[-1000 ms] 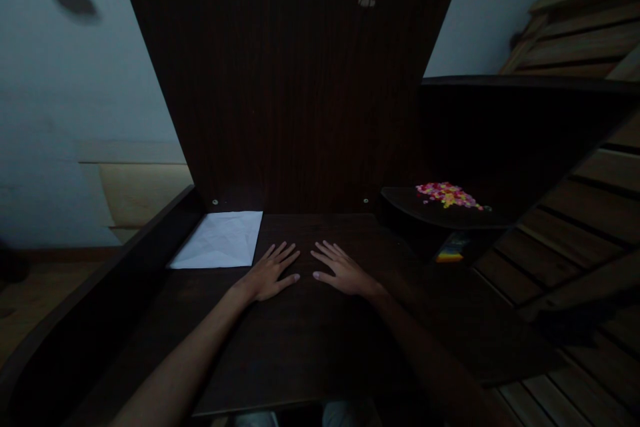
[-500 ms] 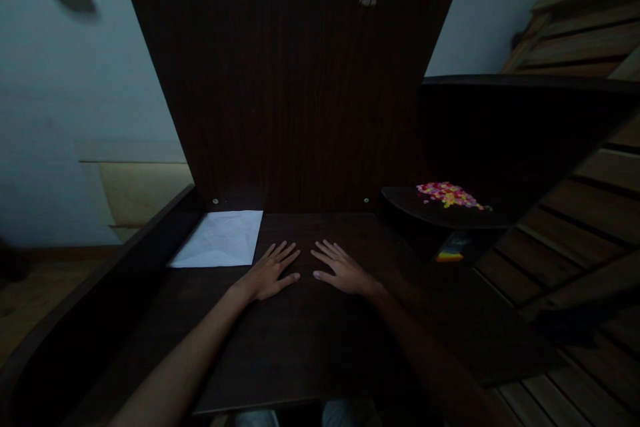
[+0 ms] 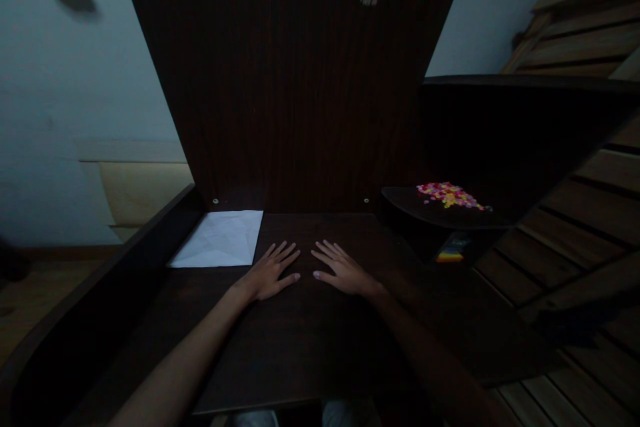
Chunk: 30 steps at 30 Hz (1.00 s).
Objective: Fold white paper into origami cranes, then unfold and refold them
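My left hand (image 3: 273, 271) lies palm down on the dark wooden desk (image 3: 300, 347), its fingers spread and holding nothing. My right hand (image 3: 345, 269) rests flat beside it in the same way, with a gap between the two thumbs. Just beyond and left of my left hand is a creased white sheet of paper (image 3: 220, 239), close to the wrist and fingers. To the right, a pile of small pink, red and yellow pieces (image 3: 450, 194) sits on a raised curved shelf (image 3: 400, 199); their kind is too small to tell.
A tall dark back panel (image 3: 310, 93) rises behind the desk. A low side board (image 3: 100, 293) runs along the left. Under the curved shelf is a small item with a yellow and red band (image 3: 451, 257). Wooden slats (image 3: 590, 213) stand at the right.
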{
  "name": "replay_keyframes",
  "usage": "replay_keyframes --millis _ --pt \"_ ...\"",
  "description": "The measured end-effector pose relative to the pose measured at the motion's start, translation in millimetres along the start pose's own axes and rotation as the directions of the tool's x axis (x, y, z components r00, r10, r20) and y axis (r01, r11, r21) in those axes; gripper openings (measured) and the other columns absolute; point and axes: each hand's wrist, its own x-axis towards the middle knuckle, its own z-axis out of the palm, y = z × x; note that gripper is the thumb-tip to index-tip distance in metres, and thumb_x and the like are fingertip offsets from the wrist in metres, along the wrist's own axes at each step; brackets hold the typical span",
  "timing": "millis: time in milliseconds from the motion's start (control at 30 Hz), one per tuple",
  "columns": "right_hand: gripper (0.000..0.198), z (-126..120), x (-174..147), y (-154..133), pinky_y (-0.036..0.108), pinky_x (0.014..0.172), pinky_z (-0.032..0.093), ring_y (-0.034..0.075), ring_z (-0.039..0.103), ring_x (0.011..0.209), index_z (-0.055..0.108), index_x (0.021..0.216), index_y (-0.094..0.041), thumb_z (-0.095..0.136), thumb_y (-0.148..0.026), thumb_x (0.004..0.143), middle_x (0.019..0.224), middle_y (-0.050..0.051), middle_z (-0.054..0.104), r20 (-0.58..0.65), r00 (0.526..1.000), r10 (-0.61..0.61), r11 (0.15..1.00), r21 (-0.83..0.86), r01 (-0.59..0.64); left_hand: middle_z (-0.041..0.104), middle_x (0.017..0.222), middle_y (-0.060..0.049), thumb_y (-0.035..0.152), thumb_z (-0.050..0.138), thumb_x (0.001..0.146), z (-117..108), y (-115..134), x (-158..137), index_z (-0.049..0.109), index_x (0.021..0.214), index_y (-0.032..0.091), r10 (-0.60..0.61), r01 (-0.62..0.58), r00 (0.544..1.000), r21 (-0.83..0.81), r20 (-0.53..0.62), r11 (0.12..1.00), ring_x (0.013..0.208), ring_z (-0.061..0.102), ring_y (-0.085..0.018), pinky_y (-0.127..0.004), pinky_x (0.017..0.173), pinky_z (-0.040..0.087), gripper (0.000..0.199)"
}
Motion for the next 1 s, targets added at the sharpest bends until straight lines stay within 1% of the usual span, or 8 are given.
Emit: replay_keyframes --millis 167,467,633,833,1000 --pt "0.067 0.6 0.3 0.5 0.047 0.118 0.012 0.025 0.017 0.145 0.036 0.144 -0.024 0.040 -0.062 0.089 0.155 0.007 0.024 0.000 1.000 0.006 1.000 0.010 -0.006 0.021 0.156 -0.008 0.061 0.027 0.092 2.1 -1.1 -0.2 0.024 0.149 0.024 0.002 -0.002 1.000 0.013 -0.016 1.000 0.144 0.014 -0.027 -0.048 0.116 0.012 0.068" --pt "0.067 1.7 1.1 2.6 0.048 0.118 0.012 0.025 0.016 0.145 0.035 0.145 -0.025 0.039 -0.063 0.089 0.155 0.008 0.023 0.008 1.000 0.000 1.000 0.006 0.000 0.020 0.156 -0.008 0.062 0.027 0.092 1.7 -0.6 0.3 0.024 0.149 0.023 -0.003 0.003 1.000 0.006 -0.010 1.000 0.144 0.013 -0.028 -0.050 0.116 0.012 0.069" --pt "0.067 1.0 1.3 1.5 0.046 0.118 0.012 0.024 0.016 0.145 0.035 0.145 -0.023 0.039 -0.061 0.090 0.155 0.009 0.024 0.015 1.000 0.001 1.000 -0.007 -0.001 0.021 0.156 -0.008 0.063 0.027 0.091 -0.4 1.7 -0.1 0.024 0.149 0.022 -0.014 0.014 1.000 0.004 0.005 1.000 0.145 0.013 -0.027 -0.049 0.117 0.012 0.070" --pt "0.066 0.1 1.0 0.1 0.047 0.118 0.012 0.024 0.016 0.145 0.035 0.144 -0.024 0.039 -0.061 0.090 0.155 0.008 0.024 0.012 1.000 0.001 1.000 -0.019 -0.001 0.023 0.155 -0.008 0.061 0.027 0.092 0.7 3.5 -0.8 0.026 0.148 0.024 -0.009 0.010 0.999 0.005 -0.036 1.000 0.144 0.015 -0.028 -0.051 0.116 0.014 0.067" --pt "0.066 1.1 1.0 0.2 0.046 0.118 0.012 0.023 0.016 0.145 0.036 0.144 -0.024 0.039 -0.062 0.090 0.154 0.008 0.026 0.003 1.000 0.006 1.000 -0.024 -0.006 0.023 0.155 -0.008 0.062 0.027 0.092 0.6 4.3 -1.1 0.026 0.148 0.024 -0.014 0.013 0.999 -0.006 -0.042 1.000 0.144 0.015 -0.027 -0.050 0.116 0.013 0.068"
